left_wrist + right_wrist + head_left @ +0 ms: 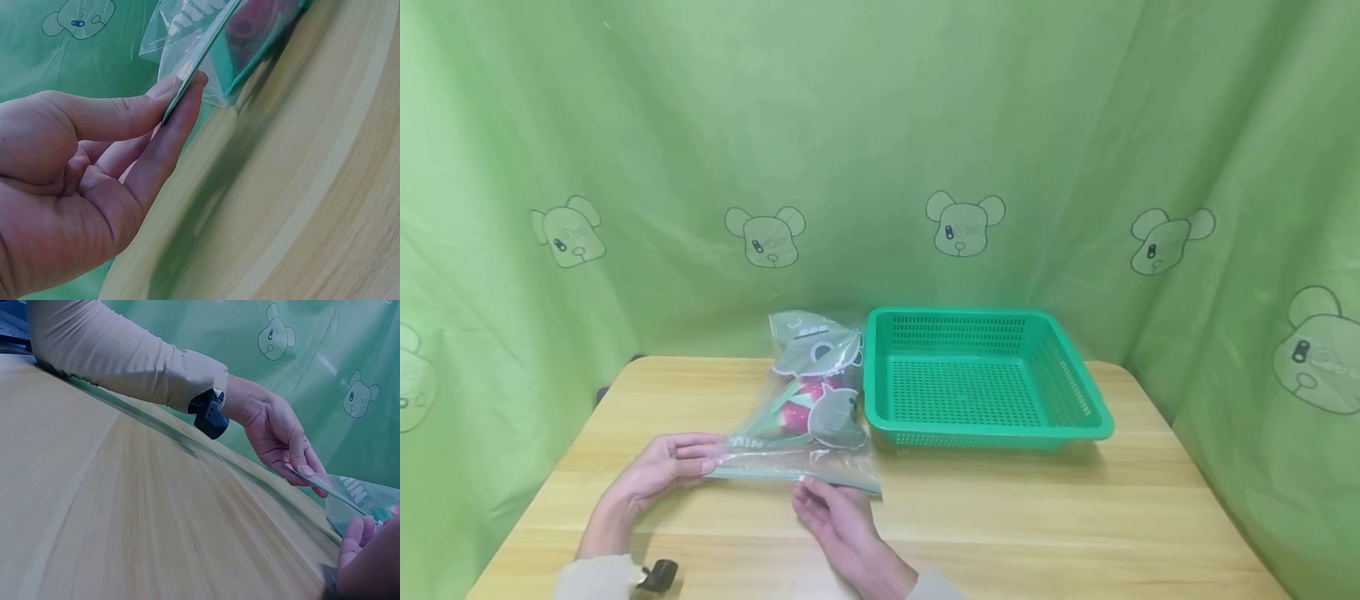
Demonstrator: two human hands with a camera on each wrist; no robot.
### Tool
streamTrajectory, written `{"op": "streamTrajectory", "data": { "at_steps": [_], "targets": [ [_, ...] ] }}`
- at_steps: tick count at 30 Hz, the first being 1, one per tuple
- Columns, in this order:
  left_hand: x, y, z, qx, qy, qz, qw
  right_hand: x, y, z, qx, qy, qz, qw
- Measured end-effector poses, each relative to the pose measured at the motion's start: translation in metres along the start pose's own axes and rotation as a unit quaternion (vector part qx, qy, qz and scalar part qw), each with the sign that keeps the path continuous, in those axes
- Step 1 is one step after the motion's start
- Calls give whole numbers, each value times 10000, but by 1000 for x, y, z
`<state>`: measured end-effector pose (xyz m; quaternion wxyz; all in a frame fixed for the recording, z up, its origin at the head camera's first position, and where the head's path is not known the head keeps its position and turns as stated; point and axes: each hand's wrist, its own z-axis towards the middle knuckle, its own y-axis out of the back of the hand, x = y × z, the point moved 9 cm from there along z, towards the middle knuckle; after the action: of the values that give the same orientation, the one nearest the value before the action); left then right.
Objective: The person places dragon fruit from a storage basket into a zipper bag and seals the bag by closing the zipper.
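A clear zip bag (752, 462) with printed animal shapes lies on the table, its zip edge toward me. Red and green items (795, 417) show through the plastic. My left hand (664, 468) pinches the left end of the green zip strip between thumb and fingertips; the left wrist view shows that corner of the strip (199, 59) between them. My right hand (844, 517) pinches the small white slider (803, 479) partway along the strip. In the right wrist view the right hand (375, 556) shows only in part, at the lower right edge.
A green perforated plastic basket (988, 433) stands just right of the bag. Both rest on a wooden table (1037, 525). A green curtain (865, 150) with bear-head drawings hangs behind and at the sides. A small black device (658, 575) is on the left wrist.
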<state>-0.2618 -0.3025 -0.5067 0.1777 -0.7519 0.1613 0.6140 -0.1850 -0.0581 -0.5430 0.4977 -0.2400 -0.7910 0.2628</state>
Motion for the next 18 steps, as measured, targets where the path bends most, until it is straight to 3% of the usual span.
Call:
{"op": "streamTrajectory", "data": {
  "at_steps": [18],
  "targets": [
    [2, 5, 2, -81, 16, 88, 9999, 7, 11, 1, -96, 3, 26, 10000]
  ]
}}
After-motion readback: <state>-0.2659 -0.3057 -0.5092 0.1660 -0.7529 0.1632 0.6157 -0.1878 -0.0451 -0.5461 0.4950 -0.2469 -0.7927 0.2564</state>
